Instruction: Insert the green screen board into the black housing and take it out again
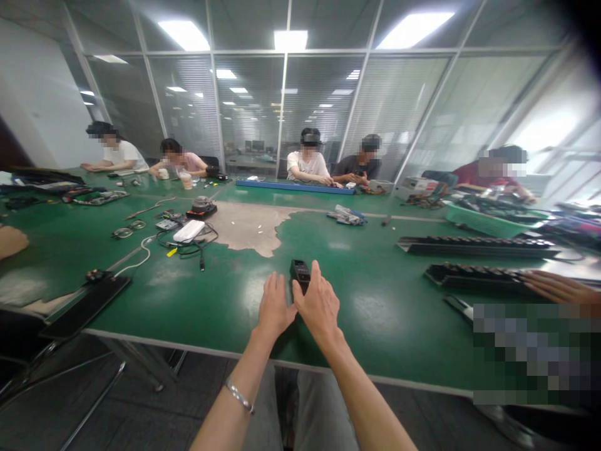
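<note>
A small black boxy device (300,270) with a dark panel on its upper face is in front of me at the table's near middle. My right hand (320,307) has its thumb at the device's near left side and its index finger along the right side, closed around it. The device's lower part is hidden behind this hand. Just left of the device, my left hand (275,305) is open, fingers stretched forward, its thumb close to the right thumb. Whether the left thumb touches the device is unclear.
A white box with cables (188,231) lies left of centre, near a black and orange device (201,207). At right are black rails (479,246), a green basket (495,218) and another person's hand (561,285). Several people sit around the green table (188,307).
</note>
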A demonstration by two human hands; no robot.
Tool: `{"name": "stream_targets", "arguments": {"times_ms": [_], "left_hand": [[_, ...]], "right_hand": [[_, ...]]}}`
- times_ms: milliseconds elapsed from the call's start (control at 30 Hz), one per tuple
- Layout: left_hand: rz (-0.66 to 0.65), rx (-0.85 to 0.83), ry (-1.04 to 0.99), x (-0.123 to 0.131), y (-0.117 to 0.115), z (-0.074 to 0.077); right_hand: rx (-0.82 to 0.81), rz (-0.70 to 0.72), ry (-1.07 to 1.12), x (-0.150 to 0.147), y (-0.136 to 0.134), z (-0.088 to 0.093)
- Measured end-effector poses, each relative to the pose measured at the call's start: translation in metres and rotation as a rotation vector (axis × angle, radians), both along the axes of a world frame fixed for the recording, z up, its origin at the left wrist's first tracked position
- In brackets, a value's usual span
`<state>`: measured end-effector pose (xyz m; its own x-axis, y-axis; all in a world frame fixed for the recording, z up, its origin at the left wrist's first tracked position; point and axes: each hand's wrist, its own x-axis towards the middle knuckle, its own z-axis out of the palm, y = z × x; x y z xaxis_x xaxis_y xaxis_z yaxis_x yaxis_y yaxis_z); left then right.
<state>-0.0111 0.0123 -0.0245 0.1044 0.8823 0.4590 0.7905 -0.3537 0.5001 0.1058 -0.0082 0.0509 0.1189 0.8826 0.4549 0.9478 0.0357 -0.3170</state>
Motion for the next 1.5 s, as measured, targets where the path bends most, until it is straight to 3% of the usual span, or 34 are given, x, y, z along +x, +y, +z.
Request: {"name": "stream_targets", "arguments": {"times_ms": [667, 1100, 1267, 1400, 1500], "left_hand": [[-0.004, 0.011, 0.006, 0.003, 0.001, 0.0], [0.015, -0.055, 0.069, 0.002, 0.0, 0.002], [0.013, -0.065, 0.054, 0.002, -0.003, 0.007], [0.021, -0.091, 0.036, 0.002, -0.002, 0.007], [0.025, -0.118, 0.05, 0.002, -0.001, 0.006]], "right_hand": [[-0.124, 0.024, 0.028, 0.01, -0.003, -0.027], [-0.134, -0.023, 0.015, 0.001, 0.009, -0.01], [-0.066, -0.045, 0.035, 0.0, 0.011, 0.006], [-0.014, -0.091, 0.115, 0.016, 0.016, 0.018], [0.035, -0.159, 0.149, 0.037, 0.017, 0.015]]}}
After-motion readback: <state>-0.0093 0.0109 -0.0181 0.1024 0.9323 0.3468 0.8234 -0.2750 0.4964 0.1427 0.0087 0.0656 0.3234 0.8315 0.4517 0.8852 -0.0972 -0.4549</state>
